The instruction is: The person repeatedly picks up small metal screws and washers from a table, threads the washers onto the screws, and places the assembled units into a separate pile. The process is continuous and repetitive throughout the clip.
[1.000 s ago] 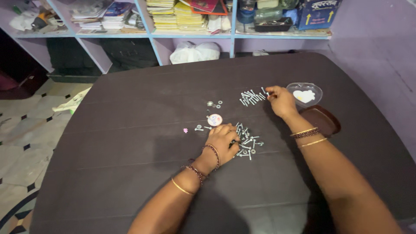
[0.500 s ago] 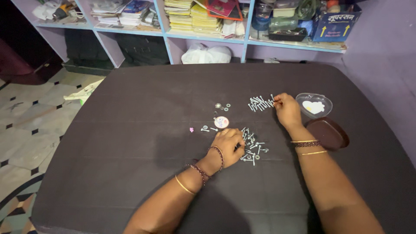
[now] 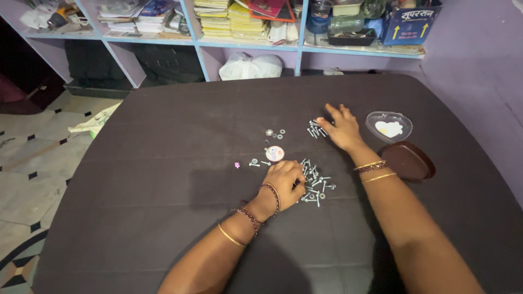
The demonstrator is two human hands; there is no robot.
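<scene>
You look down on a big dark table (image 3: 163, 163) with rounded corners. Behind it you see a shelf unit (image 3: 201, 46) with pale blue edges; it is full of stacked books (image 3: 229, 16), papers and a blue box (image 3: 411, 22). A white bag (image 3: 250, 66) lies under the shelf. The wall (image 3: 479, 60) at your right is purple. At the left the floor (image 3: 32, 158) has pale tiles with small black diamonds.

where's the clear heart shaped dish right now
In the head view the clear heart-shaped dish sits on the dark table toward its far right, just right of the right hand and just beyond the brown lid.
</scene>
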